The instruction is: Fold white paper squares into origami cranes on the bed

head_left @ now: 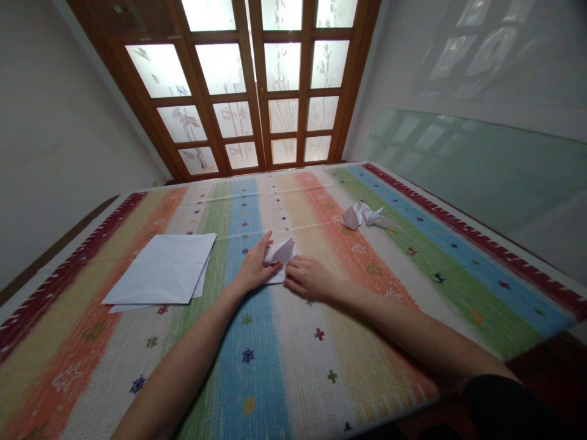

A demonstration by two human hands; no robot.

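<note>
A small piece of folded white paper lies on the striped tablecloth in front of me, with a flap curling up at its far side. My left hand holds its left side, thumb across the near part and fingers along the edge. On the right edge, the curled fingers of my right hand grip the same paper. My fingers partly cover it, so the finer folds cannot be made out.
A stack of white paper sheets lies to the left. Folded white paper figures sit at the right. The striped tablecloth covers the table. Beyond stand wooden doors with frosted panes; a glass panel leans along the right wall.
</note>
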